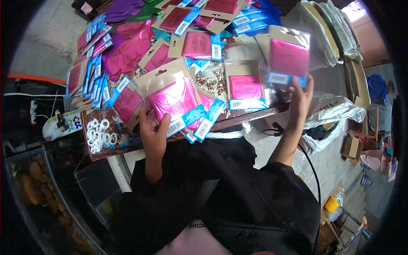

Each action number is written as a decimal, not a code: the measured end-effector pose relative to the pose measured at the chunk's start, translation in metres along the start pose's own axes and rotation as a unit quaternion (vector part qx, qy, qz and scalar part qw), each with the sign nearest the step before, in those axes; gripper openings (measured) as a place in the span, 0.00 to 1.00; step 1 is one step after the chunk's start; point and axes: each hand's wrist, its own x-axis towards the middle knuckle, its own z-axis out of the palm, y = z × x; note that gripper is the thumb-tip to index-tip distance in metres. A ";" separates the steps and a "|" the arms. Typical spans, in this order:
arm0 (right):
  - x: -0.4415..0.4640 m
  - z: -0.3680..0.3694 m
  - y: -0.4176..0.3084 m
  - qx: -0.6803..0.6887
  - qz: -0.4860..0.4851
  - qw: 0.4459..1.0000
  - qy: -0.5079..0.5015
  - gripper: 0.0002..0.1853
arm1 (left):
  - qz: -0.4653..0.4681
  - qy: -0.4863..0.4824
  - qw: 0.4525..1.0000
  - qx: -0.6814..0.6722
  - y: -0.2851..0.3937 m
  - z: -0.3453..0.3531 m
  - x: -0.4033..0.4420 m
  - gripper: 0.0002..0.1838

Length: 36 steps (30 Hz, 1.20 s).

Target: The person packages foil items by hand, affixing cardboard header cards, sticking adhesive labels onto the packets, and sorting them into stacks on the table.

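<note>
"What is seen nearest?"

"A black jacket (212, 182) is worn, and the bare forearms are extended from its sleeves toward a worn table (246, 117)."

"How is the left hand (154, 131) placed?"

"At the near edge. A large pink packet (173, 100) with a kraft card top is grasped by its lower left part, thumb in front; its blue barcode strip is turned toward the wearer. White rings (101, 135) are heaped on the near-left corner, to the left of that hand."

"And the right hand (301, 97)?"

"It is raised at the right side of the table. A second pink packet (289, 59) is gripped by its blue lower edge between thumb and fingers. The fingertips are slightly blurred."

"What is laid between the hands?"

"A flat packet (245, 88) is set near the table's front edge, beside others partly covered by the large one."

"And farther off?"

"A leaning stack of packets (91, 74) is piled at the left, beside crumpled pink foil (127, 49). More packets are scattered across the far part, where purple pieces (123, 9) and a green piece (146, 10) are also seen. To the right, beyond the table, clear plastic bags (318, 32) are bunched, and a small cardboard box (352, 147) is left on the floor."
</note>
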 end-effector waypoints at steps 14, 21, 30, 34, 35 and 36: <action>0.040 -0.044 0.025 -0.615 -0.246 0.748 0.043 0.19 | 0.007 0.004 0.993 -0.115 -0.005 -0.005 -0.003 0.33; -0.029 0.048 -0.013 -0.213 -0.123 0.967 -0.060 0.11 | 0.020 -0.010 0.989 -0.147 0.003 0.001 -0.003 0.34; -0.106 0.129 -0.011 -0.045 0.126 0.924 -0.359 0.15 | 0.003 -0.053 0.984 -0.171 0.005 0.009 -0.009 0.36; -0.109 0.129 -0.002 0.009 0.155 0.924 -0.350 0.15 | 0.023 -0.080 0.981 -0.177 0.000 0.006 -0.012 0.34; -0.110 0.127 -0.001 0.009 0.155 0.923 -0.352 0.15 | 0.023 -0.077 0.981 -0.177 -0.001 0.004 -0.013 0.34; -0.111 0.125 -0.002 0.001 0.158 0.926 -0.342 0.15 | -0.001 -0.086 0.985 -0.147 -0.001 0.002 -0.015 0.34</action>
